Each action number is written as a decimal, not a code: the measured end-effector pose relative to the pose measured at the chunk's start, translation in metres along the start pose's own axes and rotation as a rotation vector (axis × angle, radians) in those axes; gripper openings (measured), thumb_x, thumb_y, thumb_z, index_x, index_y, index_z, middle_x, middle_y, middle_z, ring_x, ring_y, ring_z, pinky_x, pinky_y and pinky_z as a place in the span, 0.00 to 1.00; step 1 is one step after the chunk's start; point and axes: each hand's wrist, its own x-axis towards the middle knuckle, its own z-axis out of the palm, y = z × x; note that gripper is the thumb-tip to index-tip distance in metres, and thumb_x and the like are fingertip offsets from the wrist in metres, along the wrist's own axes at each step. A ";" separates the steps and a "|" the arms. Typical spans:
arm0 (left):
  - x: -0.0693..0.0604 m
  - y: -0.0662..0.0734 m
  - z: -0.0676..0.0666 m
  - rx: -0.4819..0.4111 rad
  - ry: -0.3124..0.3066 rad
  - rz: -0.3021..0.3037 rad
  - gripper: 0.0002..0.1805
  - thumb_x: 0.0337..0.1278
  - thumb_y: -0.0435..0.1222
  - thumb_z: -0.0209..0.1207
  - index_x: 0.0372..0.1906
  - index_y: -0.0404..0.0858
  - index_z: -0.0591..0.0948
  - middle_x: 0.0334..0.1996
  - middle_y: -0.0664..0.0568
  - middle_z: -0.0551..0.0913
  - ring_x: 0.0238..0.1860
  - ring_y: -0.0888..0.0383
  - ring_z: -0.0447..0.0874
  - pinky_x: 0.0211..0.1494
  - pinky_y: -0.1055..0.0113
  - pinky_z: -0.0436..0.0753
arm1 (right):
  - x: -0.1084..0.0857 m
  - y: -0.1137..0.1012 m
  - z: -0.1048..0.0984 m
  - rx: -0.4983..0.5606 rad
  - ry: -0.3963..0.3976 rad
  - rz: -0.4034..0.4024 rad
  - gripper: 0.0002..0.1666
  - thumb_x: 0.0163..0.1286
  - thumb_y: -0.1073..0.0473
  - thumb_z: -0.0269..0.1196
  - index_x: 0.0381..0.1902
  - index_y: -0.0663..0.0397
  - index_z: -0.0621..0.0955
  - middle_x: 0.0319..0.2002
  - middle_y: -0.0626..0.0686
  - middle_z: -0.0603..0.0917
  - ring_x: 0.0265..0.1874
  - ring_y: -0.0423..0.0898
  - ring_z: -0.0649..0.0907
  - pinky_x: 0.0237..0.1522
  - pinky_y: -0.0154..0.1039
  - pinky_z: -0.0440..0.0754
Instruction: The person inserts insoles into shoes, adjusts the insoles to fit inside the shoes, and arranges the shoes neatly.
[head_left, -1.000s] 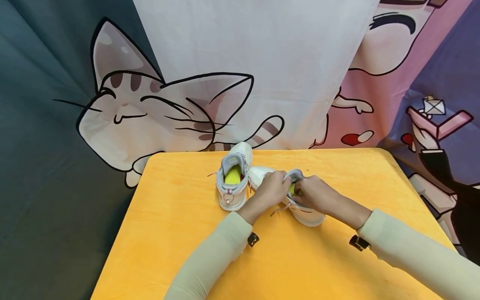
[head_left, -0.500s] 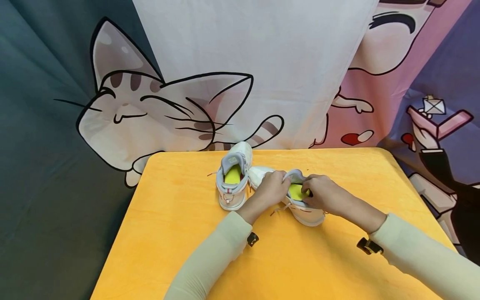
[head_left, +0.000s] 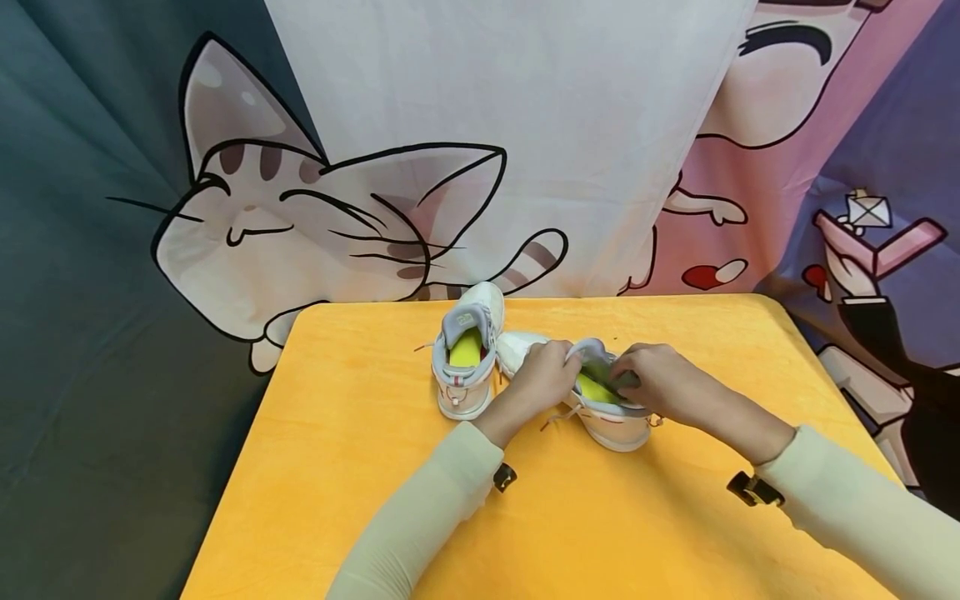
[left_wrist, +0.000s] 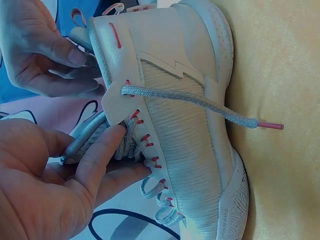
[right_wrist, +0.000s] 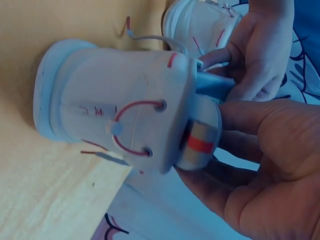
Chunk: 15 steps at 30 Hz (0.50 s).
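A white and pale pink sneaker (head_left: pixel 615 429) stands on the table, toe toward the far left. My left hand (head_left: pixel 547 375) pinches its padded tongue (left_wrist: pixel 82 142) at the top of the laces, holding the opening wide. Inside lies a yellow-green insole (head_left: pixel 595 388), partly covered. My right hand (head_left: pixel 663 383) is over the heel end of the opening. Close up in the right wrist view, its thumb and fingers are around the heel collar (right_wrist: pixel 200 142), which has a red-striped tab. Parts of the right fingertips are hidden behind the collar.
The matching sneaker (head_left: pixel 465 400) stands just left, its own yellow insole (head_left: pixel 465 348) showing and its side near the first shoe's toe. A loose lace (left_wrist: pixel 190 97) hangs from the held sneaker. Behind the yellow table (head_left: pixel 337 467) hangs a printed cartoon curtain (head_left: pixel 585 100).
My right hand has come up out of the shoe and shifted right toward the heel, uncovering more of the insole. The left hand and both sneakers have stayed in place.
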 end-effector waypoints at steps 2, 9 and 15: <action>0.000 0.000 0.000 -0.013 -0.003 -0.003 0.19 0.80 0.40 0.49 0.26 0.41 0.75 0.14 0.54 0.68 0.13 0.62 0.63 0.17 0.70 0.64 | -0.001 0.002 -0.002 0.004 0.004 0.000 0.10 0.61 0.68 0.74 0.41 0.55 0.91 0.45 0.56 0.88 0.44 0.53 0.87 0.42 0.46 0.88; -0.001 0.001 0.000 -0.025 -0.017 -0.028 0.18 0.81 0.42 0.49 0.30 0.40 0.77 0.15 0.54 0.68 0.13 0.62 0.62 0.16 0.70 0.63 | -0.002 0.013 -0.007 0.022 0.019 -0.016 0.10 0.62 0.68 0.73 0.42 0.57 0.90 0.46 0.58 0.88 0.44 0.55 0.87 0.43 0.49 0.88; -0.001 0.000 0.000 -0.013 -0.009 -0.025 0.18 0.80 0.43 0.50 0.30 0.41 0.77 0.15 0.53 0.70 0.13 0.61 0.64 0.17 0.70 0.65 | 0.004 0.030 -0.003 0.077 -0.025 0.029 0.12 0.64 0.66 0.72 0.46 0.60 0.88 0.47 0.62 0.88 0.45 0.60 0.88 0.45 0.54 0.88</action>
